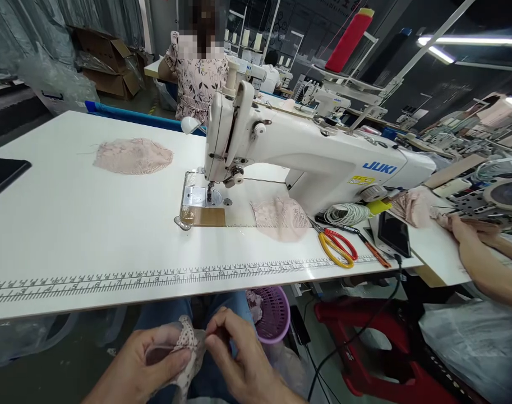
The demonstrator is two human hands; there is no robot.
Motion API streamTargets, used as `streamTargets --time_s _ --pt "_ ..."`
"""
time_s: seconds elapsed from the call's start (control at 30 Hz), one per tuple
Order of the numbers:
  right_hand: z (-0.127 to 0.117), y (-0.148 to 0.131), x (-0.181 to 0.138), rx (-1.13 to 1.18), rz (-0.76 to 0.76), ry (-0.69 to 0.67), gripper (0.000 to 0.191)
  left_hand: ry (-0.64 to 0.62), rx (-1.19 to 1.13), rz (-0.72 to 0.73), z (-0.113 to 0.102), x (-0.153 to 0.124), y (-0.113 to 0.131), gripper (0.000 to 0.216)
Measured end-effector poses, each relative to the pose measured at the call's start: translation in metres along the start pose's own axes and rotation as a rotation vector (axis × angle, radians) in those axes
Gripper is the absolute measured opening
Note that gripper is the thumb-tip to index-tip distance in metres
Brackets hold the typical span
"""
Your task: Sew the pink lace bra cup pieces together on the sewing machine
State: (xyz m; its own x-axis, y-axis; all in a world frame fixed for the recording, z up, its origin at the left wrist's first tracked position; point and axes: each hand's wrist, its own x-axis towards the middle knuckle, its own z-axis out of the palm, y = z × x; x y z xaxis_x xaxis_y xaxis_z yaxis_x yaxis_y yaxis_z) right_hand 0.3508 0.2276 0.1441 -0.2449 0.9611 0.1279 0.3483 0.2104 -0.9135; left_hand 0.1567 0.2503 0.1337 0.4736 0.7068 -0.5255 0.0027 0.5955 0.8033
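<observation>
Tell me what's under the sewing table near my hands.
A purple basket holding pink fabric scraps, a red stool and a black cable. The table edge hides whatever lies farther back.
</observation>
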Motion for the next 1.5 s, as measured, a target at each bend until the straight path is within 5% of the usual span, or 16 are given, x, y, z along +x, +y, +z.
streamTargets --time_s 0.13,0.3,0.5,0.63,0.9,1.17,1.33,1.5 --pt "0.003 0.001 0.002 -0.086 -0.166 -0.066 0.004 -0.003 0.001 -0.013 0.0 0.002 0.001 0.055" --pt "0.011 0.006 -0.002 -0.245 -0.142 -0.082 0.006 -0.015 -0.008 -0.059 0.0 0.001 0.0 0.054" --pt "0.012 0.024 -0.009 -0.409 -0.327 0.018 0.012 0.009 0.137 -0.039 0.002 -0.003 0.002 0.058" --pt "0.001 0.029 -0.012 -0.335 -0.22 0.072 0.014 0.038 0.174 -0.092 0.0 -0.001 0.006 0.058" --pt "0.005 0.017 -0.003 -0.077 -0.043 -0.107 0.011 -0.031 0.1 -0.068 -0.004 0.005 -0.009 0.057" --pt "0.026 0.023 -0.006 -0.245 -0.205 -0.075 0.017 -0.019 0.224 0.02 -0.002 0.004 -0.019 0.048" --pt "0.007 0.043 -0.016 -0.383 -0.009 0.08 0.016 0.005 0.165 -0.006 0.001 0.001 -0.011 0.053" --pt "-0.01 0.033 -0.02 -0.272 0.066 -0.023 0.022 0.083 0.16 -0.028 0.005 0.007 -0.004 0.046"
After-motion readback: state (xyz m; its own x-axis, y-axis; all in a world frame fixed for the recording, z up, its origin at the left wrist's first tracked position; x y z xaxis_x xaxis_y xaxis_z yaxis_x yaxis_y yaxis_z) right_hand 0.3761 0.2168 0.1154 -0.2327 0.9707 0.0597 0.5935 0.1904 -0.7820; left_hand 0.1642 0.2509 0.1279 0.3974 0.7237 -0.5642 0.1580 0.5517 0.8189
